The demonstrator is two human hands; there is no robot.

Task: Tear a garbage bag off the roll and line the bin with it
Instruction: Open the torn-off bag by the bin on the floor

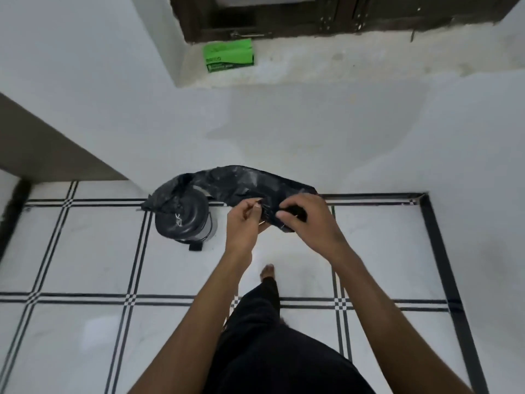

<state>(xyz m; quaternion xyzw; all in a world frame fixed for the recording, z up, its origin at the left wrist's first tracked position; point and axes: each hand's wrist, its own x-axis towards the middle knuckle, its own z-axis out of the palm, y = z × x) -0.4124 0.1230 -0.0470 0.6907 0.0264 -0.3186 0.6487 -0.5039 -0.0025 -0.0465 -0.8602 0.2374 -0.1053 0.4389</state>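
Note:
A black garbage bag stretches in the air from my hands leftward, and its far end droops over the bin. My left hand pinches the bag's near edge between thumb and fingers. Just to its right, my right hand is closed on the black roll, mostly hidden in its fingers. The small round pedal bin stands on the tiled floor by the wall, its dark lid shut and its pedal facing me.
A green box lies on the white window ledge above. The wall runs close behind the bin. My bare foot and dark-trousered leg stand on the white tiled floor to the bin's right.

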